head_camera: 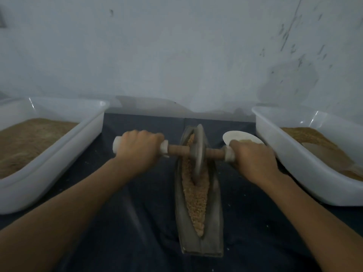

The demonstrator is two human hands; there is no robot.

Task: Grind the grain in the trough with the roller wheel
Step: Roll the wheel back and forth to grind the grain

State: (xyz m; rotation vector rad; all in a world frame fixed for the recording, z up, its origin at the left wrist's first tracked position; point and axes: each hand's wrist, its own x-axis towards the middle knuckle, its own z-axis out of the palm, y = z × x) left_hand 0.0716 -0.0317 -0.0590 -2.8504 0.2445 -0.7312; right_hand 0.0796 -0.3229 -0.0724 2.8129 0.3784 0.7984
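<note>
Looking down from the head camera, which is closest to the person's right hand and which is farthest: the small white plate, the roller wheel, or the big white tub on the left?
From the right hand:
1. Small white plate, just behind the knuckles, partly hidden by them.
2. Roller wheel, to the left along the axle, standing in the trough.
3. Left white tub, far across, beyond the left hand.

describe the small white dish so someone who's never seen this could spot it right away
Start at the long grey trough of grain on the dark cloth, then look right, past the right hand. The small white dish sits just behind that hand, beside the right white tub. Unlike the deep rectangular tubs, it is round and shallow.
</note>
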